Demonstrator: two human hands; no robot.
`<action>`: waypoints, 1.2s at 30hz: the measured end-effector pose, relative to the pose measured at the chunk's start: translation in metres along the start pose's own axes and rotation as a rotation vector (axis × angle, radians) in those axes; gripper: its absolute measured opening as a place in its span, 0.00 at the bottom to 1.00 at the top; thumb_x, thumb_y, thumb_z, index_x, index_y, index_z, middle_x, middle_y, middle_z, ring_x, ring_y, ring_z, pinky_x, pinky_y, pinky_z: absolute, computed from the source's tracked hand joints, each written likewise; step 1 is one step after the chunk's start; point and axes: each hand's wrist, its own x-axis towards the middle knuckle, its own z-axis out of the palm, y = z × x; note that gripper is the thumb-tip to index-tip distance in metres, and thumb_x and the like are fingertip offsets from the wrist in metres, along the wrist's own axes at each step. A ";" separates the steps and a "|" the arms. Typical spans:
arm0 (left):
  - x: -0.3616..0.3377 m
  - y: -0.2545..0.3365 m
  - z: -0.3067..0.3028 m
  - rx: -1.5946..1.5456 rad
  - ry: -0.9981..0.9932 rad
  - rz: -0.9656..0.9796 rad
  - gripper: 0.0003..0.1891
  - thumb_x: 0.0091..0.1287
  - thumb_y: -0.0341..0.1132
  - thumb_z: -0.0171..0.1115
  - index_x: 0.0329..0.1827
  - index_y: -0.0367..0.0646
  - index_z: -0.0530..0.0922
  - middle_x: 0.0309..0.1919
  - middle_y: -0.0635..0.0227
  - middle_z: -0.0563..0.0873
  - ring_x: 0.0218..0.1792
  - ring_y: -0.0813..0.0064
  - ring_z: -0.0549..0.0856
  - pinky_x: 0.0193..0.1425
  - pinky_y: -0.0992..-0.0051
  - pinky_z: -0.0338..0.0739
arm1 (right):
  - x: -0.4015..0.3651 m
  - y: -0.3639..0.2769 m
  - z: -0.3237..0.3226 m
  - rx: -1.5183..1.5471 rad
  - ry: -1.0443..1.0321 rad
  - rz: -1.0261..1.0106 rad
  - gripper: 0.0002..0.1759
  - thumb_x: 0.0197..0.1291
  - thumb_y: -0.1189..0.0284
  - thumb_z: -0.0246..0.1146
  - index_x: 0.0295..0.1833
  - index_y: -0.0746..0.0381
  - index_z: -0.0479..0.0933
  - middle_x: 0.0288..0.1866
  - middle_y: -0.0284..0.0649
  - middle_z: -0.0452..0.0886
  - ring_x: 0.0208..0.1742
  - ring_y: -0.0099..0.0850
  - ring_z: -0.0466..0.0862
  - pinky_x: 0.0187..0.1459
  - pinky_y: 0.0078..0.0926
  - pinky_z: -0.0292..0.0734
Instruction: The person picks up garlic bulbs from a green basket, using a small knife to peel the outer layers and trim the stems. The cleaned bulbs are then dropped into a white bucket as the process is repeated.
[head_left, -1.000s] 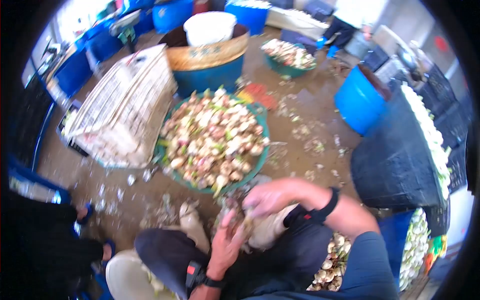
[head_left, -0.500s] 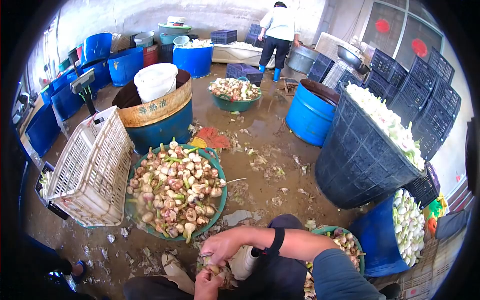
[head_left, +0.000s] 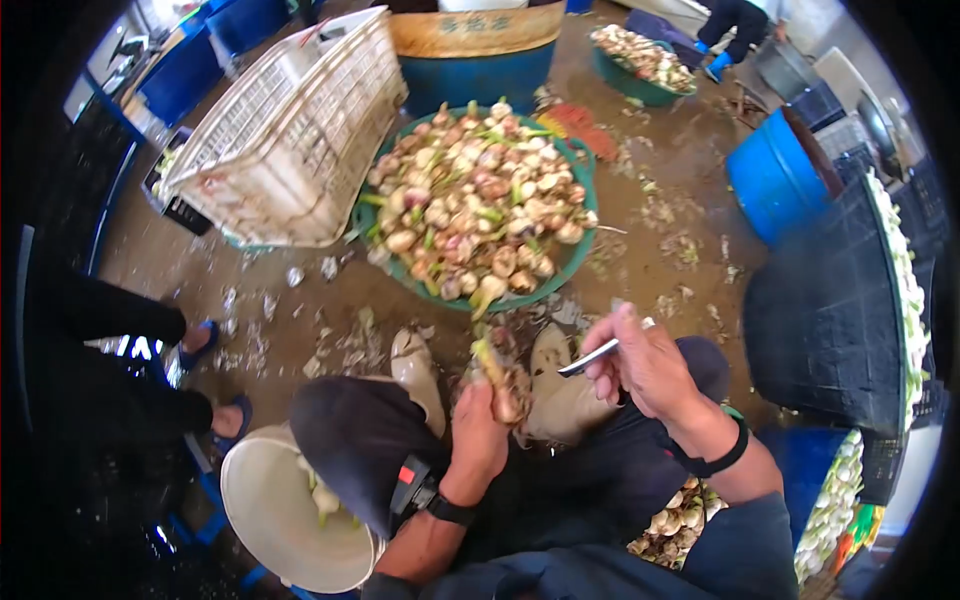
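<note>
In my left hand (head_left: 478, 432), closed between my knees, is a garlic bulb (head_left: 507, 398) with a stem stub pointing up and roots or loose skin about it. My right hand (head_left: 652, 372) is raised to the right, fingers curled around a small knife (head_left: 590, 358); its short blade points left, apart from the bulb. Beyond my boots stands a green basin (head_left: 578, 262) heaped with garlic bulbs (head_left: 480, 205). By my left knee a white bucket (head_left: 245, 485) leans, a few pale peeled bulbs (head_left: 324, 497) inside.
A white plastic crate (head_left: 300, 150) stands left of the basin. At the right are a large black tub (head_left: 825, 320) of white garlic and a blue barrel (head_left: 775, 175). Another person's sandalled feet (head_left: 232, 420) are at the left. Scraps litter the wet floor (head_left: 650, 260).
My hands, together before, are now apart; the right has lifted away with the knife in sight. The view has tilted down and turned left, bringing the white bucket into view.
</note>
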 end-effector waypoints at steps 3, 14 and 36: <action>-0.002 0.012 0.002 -0.119 -0.049 -0.057 0.21 0.76 0.46 0.36 0.51 0.38 0.71 0.39 0.62 0.82 0.35 0.71 0.83 0.28 0.73 0.74 | -0.006 0.025 0.014 0.145 0.037 0.017 0.13 0.66 0.65 0.60 0.38 0.65 0.74 0.26 0.37 0.79 0.20 0.22 0.80 0.18 0.16 0.73; -0.009 0.016 0.004 0.202 0.101 0.092 0.19 0.77 0.42 0.42 0.32 0.38 0.73 0.24 0.73 0.73 0.25 0.82 0.68 0.29 0.75 0.65 | 0.008 0.074 0.054 0.169 0.056 -0.057 0.08 0.60 0.74 0.65 0.37 0.65 0.73 0.25 0.40 0.81 0.19 0.24 0.80 0.19 0.19 0.76; -0.028 0.044 0.011 0.904 0.191 0.583 0.16 0.72 0.42 0.52 0.38 0.33 0.74 0.33 0.59 0.79 0.32 0.68 0.76 0.32 0.71 0.69 | -0.012 0.060 0.026 -0.343 0.047 -0.367 0.16 0.63 0.61 0.61 0.42 0.63 0.70 0.26 0.35 0.70 0.31 0.25 0.73 0.36 0.28 0.70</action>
